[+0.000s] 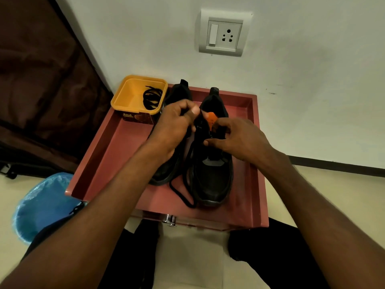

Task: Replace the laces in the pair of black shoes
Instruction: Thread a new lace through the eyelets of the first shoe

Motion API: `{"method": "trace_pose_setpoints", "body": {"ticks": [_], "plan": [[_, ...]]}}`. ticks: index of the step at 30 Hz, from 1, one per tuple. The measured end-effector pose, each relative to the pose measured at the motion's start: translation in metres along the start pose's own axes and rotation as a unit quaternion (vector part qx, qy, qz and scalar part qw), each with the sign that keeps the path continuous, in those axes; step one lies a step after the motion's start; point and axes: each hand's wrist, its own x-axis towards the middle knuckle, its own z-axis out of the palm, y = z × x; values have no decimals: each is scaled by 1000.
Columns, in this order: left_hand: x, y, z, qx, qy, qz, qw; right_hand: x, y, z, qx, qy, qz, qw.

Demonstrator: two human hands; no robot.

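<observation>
On the far left a blue plastic bag sits on the floor. Next comes a yellow tub at the back left corner of the red worktop. A spare black lace lies curled up inside the tub.

Two black shoes stand side by side on the worktop, toes pointing at the person. The left shoe is mostly hidden under the left hand. That hand's grip is curled, and it looks like it pinches the lace near the top of the right shoe. An orange tag shows on this shoe's tongue.

The right hand has its fingers bent down on the lace holes of the same shoe. Its grip seems to pinch the lace there, but I cannot see the fingertips well. A loose lace hangs down the shoe's side and trails onto the worktop.

I think the lace is being worked through the holes. To do it well, hold the shoe steady, pull one crossing at a time, and keep the loose end from knotting. A wall socket is above on the wall.
</observation>
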Motion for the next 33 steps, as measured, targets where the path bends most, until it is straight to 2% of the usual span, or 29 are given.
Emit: {"method": "trace_pose_setpoints", "body": {"ticks": [1,2,3,6,8,10,12,13,18,22,26,31,33], "plan": [[0,4,-2,-118,-1,-13,993,0,1,0,-2,-2,4,1000],[1,6,-4,-182,1,-23,983,0,1,0,-5,-3,7,1000],[2,7,-6,-196,8,-29,980,0,2,1,-8,-2,8,1000],[6,-2,-7,-85,52,-43,994,2,2,2,-16,2,4,1000],[7,-13,-7,102,66,-3,993,1,2,2,-20,5,4,1000],[4,-22,-4,286,31,50,957,1,1,2,-18,8,0,1000],[0,-26,0,400,-6,91,912,0,-1,2,-16,9,-2,1000],[-1,-27,2,419,-10,106,902,0,-2,2,-16,10,-3,1000],[4,-25,-4,392,23,121,912,-5,-16,-2,-1,58,-53,997],[4,-22,-9,420,13,120,899,-11,-34,15,-66,25,-106,992],[1,-20,-9,443,32,126,887,-12,-41,28,-111,46,-85,989],[-4,-12,-10,495,62,109,860,-10,-45,18,-80,43,-5,996],[-6,-6,-10,519,80,88,847,-10,-43,12,-32,41,32,998]]}}
